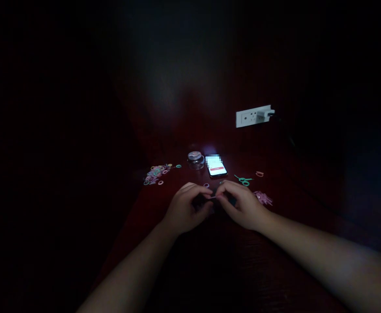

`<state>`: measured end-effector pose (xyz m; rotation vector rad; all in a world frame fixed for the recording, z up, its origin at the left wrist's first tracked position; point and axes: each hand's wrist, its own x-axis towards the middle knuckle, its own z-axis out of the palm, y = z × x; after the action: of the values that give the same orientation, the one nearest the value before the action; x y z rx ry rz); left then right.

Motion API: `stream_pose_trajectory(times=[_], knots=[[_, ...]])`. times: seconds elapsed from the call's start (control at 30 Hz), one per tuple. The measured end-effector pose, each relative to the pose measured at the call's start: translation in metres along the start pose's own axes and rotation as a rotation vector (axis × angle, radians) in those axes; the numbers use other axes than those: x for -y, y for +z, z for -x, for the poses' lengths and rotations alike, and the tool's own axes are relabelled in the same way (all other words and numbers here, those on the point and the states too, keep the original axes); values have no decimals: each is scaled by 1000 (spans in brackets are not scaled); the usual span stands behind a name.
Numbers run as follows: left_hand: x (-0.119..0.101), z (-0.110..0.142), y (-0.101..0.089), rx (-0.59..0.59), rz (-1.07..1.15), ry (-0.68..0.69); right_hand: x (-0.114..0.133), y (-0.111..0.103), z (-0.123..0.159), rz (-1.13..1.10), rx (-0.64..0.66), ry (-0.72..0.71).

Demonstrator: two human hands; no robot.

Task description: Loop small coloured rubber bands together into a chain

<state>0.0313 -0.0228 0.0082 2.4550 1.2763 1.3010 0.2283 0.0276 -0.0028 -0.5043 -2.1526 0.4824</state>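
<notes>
My left hand (187, 208) and my right hand (240, 203) meet over the dark red table. A thin pinkish hair tie (213, 198) runs between their fingertips, both hands closed on it. Its exact shape is partly covered by the fingers. Just beyond the hands lies a single purple hair tie (206, 185). Beside my right hand is a bunch of pink hair ties (264, 198). Under my left hand there is a faint purplish patch too dim to make out.
A pile of mixed-colour hair ties (156, 174) lies to the left. Behind the hands stand a clear lidded jar (195, 161) and a lit phone (217, 167). Green looped pieces (244, 180) and an orange band (260, 174) lie right. A wall socket (253, 116) holds a plug.
</notes>
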Motion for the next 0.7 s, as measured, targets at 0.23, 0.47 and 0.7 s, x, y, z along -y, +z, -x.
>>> stream_pose_trajectory(times=[0.23,0.47,0.7], knots=[[-2,-1,-1,74,-31,-48,-2,0,0,-2,26,-4],[-2,0,-1,54,-2,-31,1,0,1,36,41,-10],[-1,0,0,35,-12,-15,0,-1,0,42,46,-15]])
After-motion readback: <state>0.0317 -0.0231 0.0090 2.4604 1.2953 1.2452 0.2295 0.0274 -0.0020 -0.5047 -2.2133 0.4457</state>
